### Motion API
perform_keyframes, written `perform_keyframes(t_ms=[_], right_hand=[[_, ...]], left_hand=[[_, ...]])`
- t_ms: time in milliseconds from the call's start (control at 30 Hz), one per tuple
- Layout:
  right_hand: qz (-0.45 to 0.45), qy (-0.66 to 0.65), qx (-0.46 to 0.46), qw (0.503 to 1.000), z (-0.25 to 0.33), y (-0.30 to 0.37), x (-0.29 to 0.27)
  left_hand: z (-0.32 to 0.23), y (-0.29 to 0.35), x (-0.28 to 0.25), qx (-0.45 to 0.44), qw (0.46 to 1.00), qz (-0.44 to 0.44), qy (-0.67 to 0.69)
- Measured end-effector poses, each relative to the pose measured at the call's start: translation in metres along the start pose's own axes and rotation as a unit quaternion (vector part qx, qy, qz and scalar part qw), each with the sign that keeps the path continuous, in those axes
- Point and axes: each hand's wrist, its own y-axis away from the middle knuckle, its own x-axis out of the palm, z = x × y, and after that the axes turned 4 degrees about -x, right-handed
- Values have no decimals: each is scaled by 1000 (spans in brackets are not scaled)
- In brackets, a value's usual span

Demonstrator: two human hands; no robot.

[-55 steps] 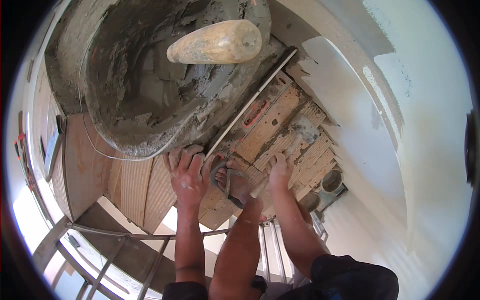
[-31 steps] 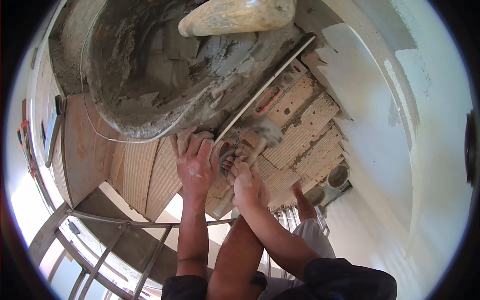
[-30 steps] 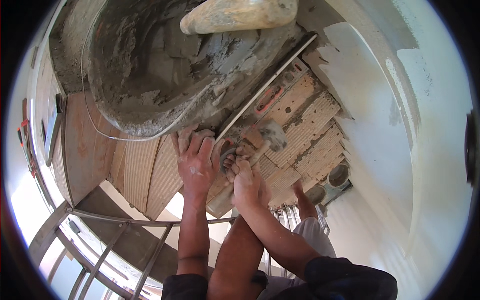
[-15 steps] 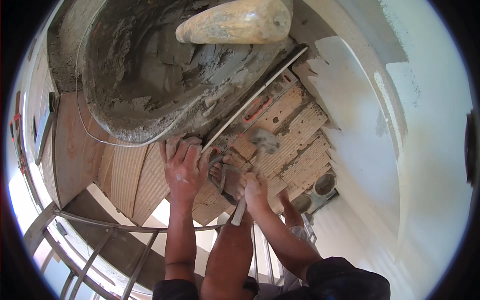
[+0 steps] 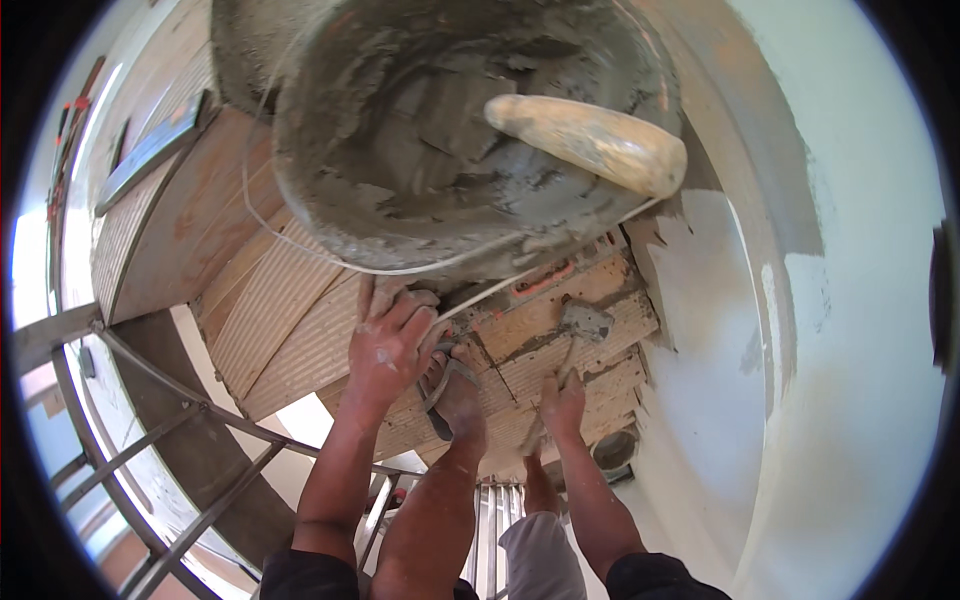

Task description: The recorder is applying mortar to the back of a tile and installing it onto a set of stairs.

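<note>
My right hand [image 5: 562, 405] is closed around the handle of a hammer [image 5: 586, 320], whose grey, mortar-smeared head is over the ribbed tan tiles. Bent and spread, the fingers of my left hand [image 5: 392, 345] rest at the near end of a thin white-edged strip [image 5: 530, 272], just below the bucket; some fingertips are hidden. Beside that strip lies a grey spirit level [image 5: 560, 276] with orange-red openings. Wet grey mortar fills part of the dark bucket [image 5: 300, 180], which has a thin wire handle. A trowel [image 5: 600, 147] with a worn wooden grip rests in it.
My sandalled foot [image 5: 456, 392] stands on the tiles between my hands. A metal railing [image 5: 230, 415] curves along the lower left. Tan panels [image 5: 190, 220] stand left of the bucket. On the right is a partly plastered wall [image 5: 720, 290]. A round container [image 5: 613, 452] sits near its base.
The view has shifted, so the bucket and trowel appear farther right. My right hand and the hammer have moved right, away from my foot. My left hand stays by the strip's near end.
</note>
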Motion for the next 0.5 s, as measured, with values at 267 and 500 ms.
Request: perform_keyframes(t_ms=[267, 500], right_hand=[[101, 229, 16, 968, 14, -25, -17], [126, 133, 25, 983, -37, -6, -47]], left_hand=[[7, 6, -3, 11, 1000, 13, -13], [-3, 2, 2, 29, 999, -27, 15]])
